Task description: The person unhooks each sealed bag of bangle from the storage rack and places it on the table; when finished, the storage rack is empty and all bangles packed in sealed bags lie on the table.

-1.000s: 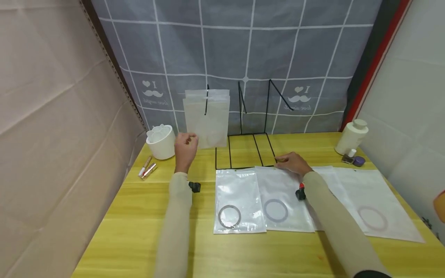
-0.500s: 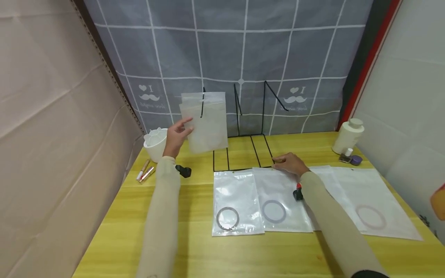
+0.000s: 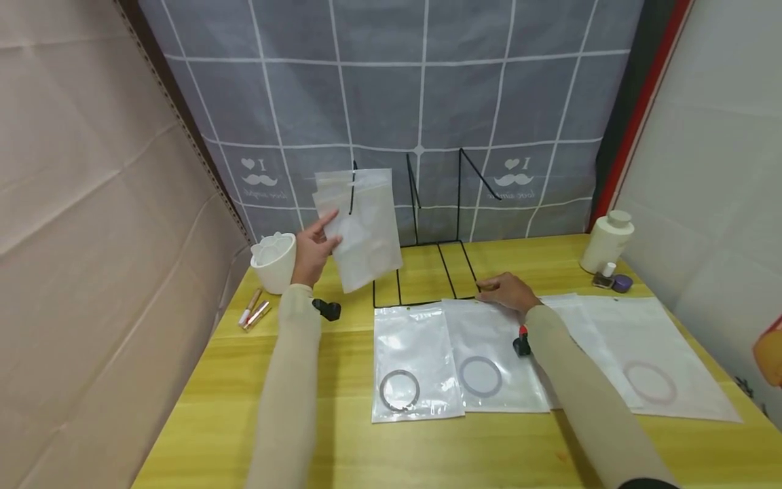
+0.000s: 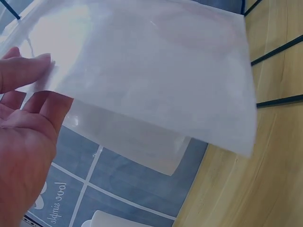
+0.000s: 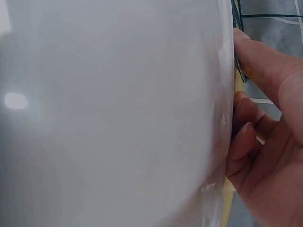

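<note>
My left hand pinches the left edge of a translucent zip bag hanging on the left hook of a black wire rack. In the left wrist view, the thumb lies on the bag's face, fingers behind, and a faint pinkish ring shows through. Another bag hangs behind it. My right hand grips the rack's front right corner, its thumb by the dark wire in the right wrist view. Just below lie flat bags, one with a dark ring, one with a lilac ring.
Further right lie more bags, one with a pink ring. At the left stand a white pot and two lipstick-like tubes. A cream bottle, a small dark bottle and a purple lid stand at back right.
My left hand has moved to the hanging bags and taken the edge of the front one, whose lower end now swings forward and tilts. My right hand stays at the rack's corner.
</note>
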Demonstrator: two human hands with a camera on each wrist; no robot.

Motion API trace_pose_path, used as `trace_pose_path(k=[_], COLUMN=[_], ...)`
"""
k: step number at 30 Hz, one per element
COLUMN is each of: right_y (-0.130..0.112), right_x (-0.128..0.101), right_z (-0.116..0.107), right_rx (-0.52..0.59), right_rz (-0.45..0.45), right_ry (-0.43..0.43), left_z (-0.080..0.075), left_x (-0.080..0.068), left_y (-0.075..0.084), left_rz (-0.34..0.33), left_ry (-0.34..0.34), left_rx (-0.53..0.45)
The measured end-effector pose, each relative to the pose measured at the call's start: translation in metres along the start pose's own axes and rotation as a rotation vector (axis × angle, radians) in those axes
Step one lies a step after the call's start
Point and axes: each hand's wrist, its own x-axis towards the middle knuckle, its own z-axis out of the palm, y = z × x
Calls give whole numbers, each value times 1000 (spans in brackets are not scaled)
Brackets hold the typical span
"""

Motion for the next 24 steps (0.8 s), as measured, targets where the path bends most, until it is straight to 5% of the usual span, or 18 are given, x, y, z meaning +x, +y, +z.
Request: trace_pose_path(k=[6,14,24], right_y=[0,-1,-1], right_x=[-1,-3,-2], right_z=[1,0,-1], right_rx=[-9,-17,-10], right_rz=[-4,-14,-10], right_ry=[8,4,-12], left_z=[-5,-9,-20], left_x=[-9,-37,-60], left_y=[-7,13,13], left_rz=[11,87,163], left_ry=[-15,-34,-49], left_rx=[-24,15,4])
